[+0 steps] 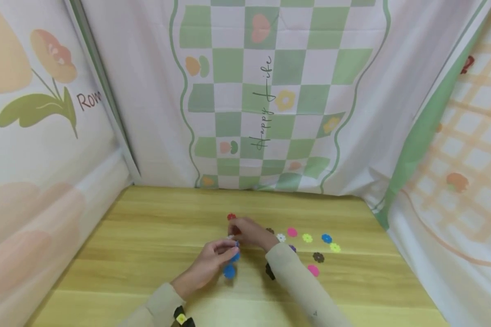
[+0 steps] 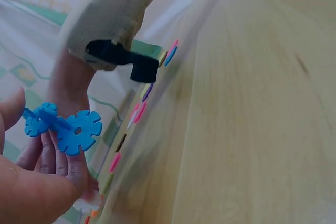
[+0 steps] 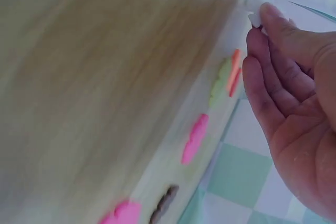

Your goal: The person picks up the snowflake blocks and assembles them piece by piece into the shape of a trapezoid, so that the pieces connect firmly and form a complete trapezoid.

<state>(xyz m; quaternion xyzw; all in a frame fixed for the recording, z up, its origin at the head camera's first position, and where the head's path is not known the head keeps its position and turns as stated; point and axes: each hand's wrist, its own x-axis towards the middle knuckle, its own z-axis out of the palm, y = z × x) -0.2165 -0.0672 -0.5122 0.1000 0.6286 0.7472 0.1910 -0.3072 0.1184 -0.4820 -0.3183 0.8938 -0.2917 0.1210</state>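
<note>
Flowers (image 2: 79,142), blue and joined together, in left hand (image 1: 207,263), pinched between thumb and fingers, up above the table (image 1: 147,254). White flower (image 3: 255,19) in right hand (image 1: 248,230), clamped between thumb and fingers, close to left hand. Best to hold the blue ones still by the edges, leaving slots free. To join well, probably turn the white one crossways, match slot to slot, and push softly, without bending.

Wood-grain table (image 1: 159,213); grn/wht check cloth (image 1: 286,68) hung behind, w/ "Happy Life" lettering (image 1: 264,104). L side: floral cloth (image 1: 57,154). R side: orange-plaid cloth (image 1: 458,190), grn edge (image 1: 417,131).
</note>
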